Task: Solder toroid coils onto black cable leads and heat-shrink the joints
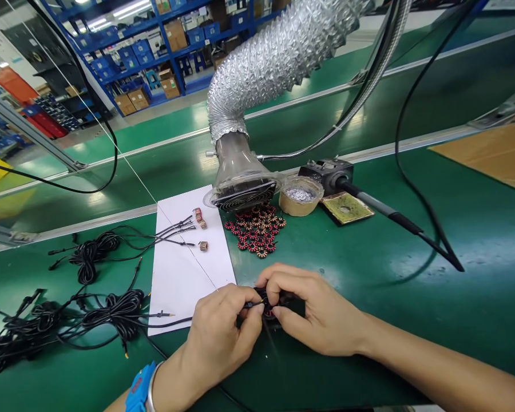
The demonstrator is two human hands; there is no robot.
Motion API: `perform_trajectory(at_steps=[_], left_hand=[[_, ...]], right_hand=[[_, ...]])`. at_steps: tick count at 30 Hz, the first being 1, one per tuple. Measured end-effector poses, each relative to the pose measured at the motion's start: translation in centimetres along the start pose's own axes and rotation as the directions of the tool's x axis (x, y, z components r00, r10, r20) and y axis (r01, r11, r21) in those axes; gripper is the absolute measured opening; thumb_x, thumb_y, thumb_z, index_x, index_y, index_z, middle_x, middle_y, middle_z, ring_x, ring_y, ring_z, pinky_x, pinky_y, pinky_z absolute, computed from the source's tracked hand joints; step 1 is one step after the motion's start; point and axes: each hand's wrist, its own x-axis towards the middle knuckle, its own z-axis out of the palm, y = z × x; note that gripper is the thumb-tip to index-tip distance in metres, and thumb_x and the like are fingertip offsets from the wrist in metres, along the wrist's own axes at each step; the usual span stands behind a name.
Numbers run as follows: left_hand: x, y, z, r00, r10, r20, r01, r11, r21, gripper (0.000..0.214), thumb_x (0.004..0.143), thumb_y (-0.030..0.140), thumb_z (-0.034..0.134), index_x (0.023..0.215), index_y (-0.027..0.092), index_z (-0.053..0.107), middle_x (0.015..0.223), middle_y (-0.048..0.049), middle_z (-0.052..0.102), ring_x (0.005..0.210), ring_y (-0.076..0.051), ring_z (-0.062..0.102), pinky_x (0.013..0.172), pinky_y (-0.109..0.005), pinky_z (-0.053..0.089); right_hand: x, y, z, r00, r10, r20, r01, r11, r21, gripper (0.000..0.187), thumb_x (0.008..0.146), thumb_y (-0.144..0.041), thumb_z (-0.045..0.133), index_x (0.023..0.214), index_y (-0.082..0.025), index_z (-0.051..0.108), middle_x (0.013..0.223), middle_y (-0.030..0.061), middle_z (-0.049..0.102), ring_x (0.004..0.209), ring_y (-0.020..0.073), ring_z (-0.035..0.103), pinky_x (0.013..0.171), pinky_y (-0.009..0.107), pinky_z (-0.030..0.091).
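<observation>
My left hand (225, 329) pinches the stripped end of a black cable (178, 323) between thumb and fingertips. Its length trails off to the left over a white sheet of paper (171, 294). Fingertip to fingertip with it, my right hand (315, 309) grips a small red-and-black wound ring coil (268, 311), mostly covered by the fingers. Cable end and coil meet between the hands; whether they touch, I cannot tell. Beyond them lies a heap of similar ring coils (257, 232). On the paper, several thin cables end near brownish coils (203, 246).
A fume extraction nozzle (236, 163) on a silver hose hangs over the coil heap. To its right are a tub of shiny metal (299, 197), a soldering iron (377, 205) in its holder and a yellow sponge (347, 207). Bundled black cables (120, 315) lie left.
</observation>
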Motion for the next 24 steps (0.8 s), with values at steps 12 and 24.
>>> perform_trajectory(at_steps=[12, 24], left_hand=[[-0.25, 0.01, 0.12, 0.998, -0.004, 0.056, 0.001, 0.999, 0.048, 0.008, 0.085, 0.015, 0.056, 0.090, 0.018, 0.062, 0.068, 0.0013, 0.063, 0.053, -0.010, 0.055, 0.055, -0.021, 0.045], [-0.66, -0.30, 0.26, 0.986, 0.020, 0.163, -0.043, 0.989, 0.138, 0.009, 0.090, 0.018, 0.052, 0.093, 0.021, 0.061, 0.073, 0.0008, 0.064, 0.061, -0.014, 0.059, 0.057, -0.024, 0.045]], right_hand=[[0.08, -0.25, -0.08, 0.991, 0.131, 0.028, -0.130, 0.991, -0.041, 0.009, 0.072, -0.007, 0.055, 0.071, -0.017, 0.055, 0.098, 0.0033, 0.060, 0.069, 0.0088, 0.056, 0.059, 0.020, 0.042], [-0.42, -0.11, -0.58, 0.985, 0.063, 0.161, -0.025, 0.973, -0.228, 0.009, 0.088, -0.014, 0.048, 0.083, -0.019, 0.052, 0.111, 0.0112, 0.058, 0.117, 0.0205, 0.054, 0.087, 0.031, 0.051]])
